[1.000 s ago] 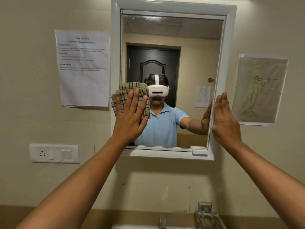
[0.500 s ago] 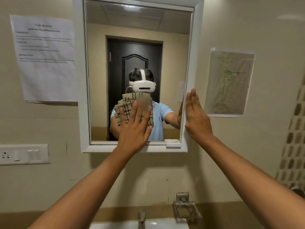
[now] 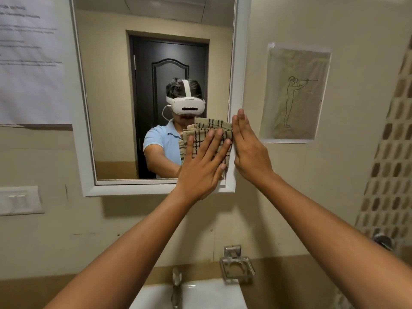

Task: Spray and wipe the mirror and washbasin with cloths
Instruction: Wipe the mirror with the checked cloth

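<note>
Two flat hands, left hand (image 3: 204, 166) spread on folded checked cloth (image 3: 207, 137), right hand (image 3: 247, 148) fingers together against white-framed mirror (image 3: 239, 63)

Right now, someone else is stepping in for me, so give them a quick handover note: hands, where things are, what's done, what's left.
Left hand: flat and open, pressing the folded checked cloth against the glass at the lower right of the mirror.
Right hand: open, holding nothing, resting on the mirror's right frame edge.
Washbasin: below, with the tap at its back; nothing is being done there.
No spray bottle or second cloth in view.
Done: mirror wiping is under way; how much of the glass is clean cannot be told.
Left: finish the mirror, then spray and wipe the washbasin.
</note>
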